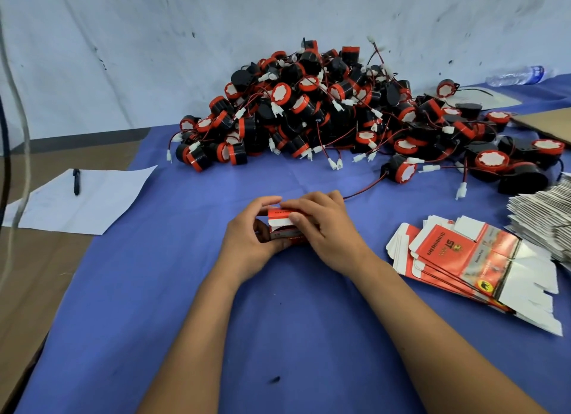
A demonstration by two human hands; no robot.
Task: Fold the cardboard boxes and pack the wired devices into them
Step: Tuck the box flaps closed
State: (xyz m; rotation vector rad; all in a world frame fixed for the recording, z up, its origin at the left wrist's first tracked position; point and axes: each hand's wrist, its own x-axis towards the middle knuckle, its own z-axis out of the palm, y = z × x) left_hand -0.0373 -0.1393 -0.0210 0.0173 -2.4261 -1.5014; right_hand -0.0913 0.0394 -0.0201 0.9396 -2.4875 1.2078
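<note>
A small red and white cardboard box (281, 225) sits on the blue cloth (278, 321) at the centre, held between both hands. My left hand (250, 237) grips its left side, fingers curled over the top. My right hand (324, 228) covers its right side, thumb pressing a white flap at the open end. Something dark shows inside the opening. Behind lies a big heap of black and red round wired devices (324, 111) with white connectors. A fanned stack of flat unfolded boxes (463, 259) lies to the right.
A white sheet of paper (83, 200) with a black pen (76, 182) lies at the left. A plastic water bottle (519, 75) lies at the back right. Another pile of flat white sheets (543, 216) sits at the right edge. Brown cardboard (547, 123) lies beyond the heap.
</note>
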